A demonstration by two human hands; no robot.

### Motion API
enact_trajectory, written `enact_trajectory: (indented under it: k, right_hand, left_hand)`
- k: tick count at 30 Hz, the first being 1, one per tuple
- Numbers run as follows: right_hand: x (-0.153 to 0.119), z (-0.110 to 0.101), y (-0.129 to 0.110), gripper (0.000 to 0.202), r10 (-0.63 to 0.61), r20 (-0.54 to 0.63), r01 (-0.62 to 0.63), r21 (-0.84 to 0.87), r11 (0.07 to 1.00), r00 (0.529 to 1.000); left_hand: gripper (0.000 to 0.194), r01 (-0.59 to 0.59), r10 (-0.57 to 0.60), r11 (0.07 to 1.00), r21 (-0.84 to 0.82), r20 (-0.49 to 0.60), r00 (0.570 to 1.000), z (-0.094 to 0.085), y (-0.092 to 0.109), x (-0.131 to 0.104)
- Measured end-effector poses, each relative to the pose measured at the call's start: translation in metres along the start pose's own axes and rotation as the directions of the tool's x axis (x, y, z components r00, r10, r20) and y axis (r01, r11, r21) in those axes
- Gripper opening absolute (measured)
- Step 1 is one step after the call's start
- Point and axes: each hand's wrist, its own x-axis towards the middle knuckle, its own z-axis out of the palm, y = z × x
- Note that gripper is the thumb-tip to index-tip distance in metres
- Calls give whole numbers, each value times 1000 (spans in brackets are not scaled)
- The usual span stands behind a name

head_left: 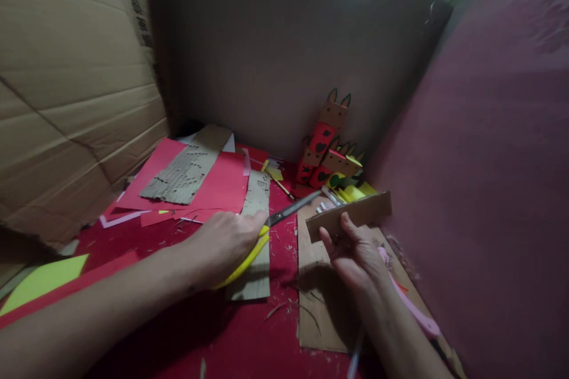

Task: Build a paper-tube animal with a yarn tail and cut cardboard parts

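The left forearm (pixel 111 311) is showing nearest, the left hand (pixel 226 243) gripping scissors (pixel 265 229); the right hand (pixel 355 257) is pinching a seemingly undecorated cardboard strip (pixel 367 211) above a brown sheet (pixel 313 323), completed-looking eared figures (pixel 322 139) standing behind

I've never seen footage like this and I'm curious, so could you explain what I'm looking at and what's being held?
There's no machine here, just a person's two bare hands. The single picture comes from a camera worn on the head, looking forward and down.

The left hand holds yellow-handled scissors. The right hand holds up a brown cardboard strip.

On the red surface, red paper sheets lie under a ridged cardboard piece, with small scraps scattered about. Below the right hand is a flat brown sheet. Toward the back wall stand small decorated boxes, some with pointed ears.
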Motion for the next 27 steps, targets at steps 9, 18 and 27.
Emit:
enact_trajectory:
  k: [9,18,27]
  right_hand:
    - [-2,2,0,19,-14,69,11,45,999,998]
    - [-5,2,9,20,-12,102,9,30,1000,995]
    - [-3,1,13,18,28,89,-32,38,999,996]
  left_hand:
    - [21,-65,58,973,-221,-38,998,8,-3,1]
    - [15,-53,61,988,-145,55,997,4,15,-2]
    - [10,-74,76,997,-26,87,993,1,18,-2]
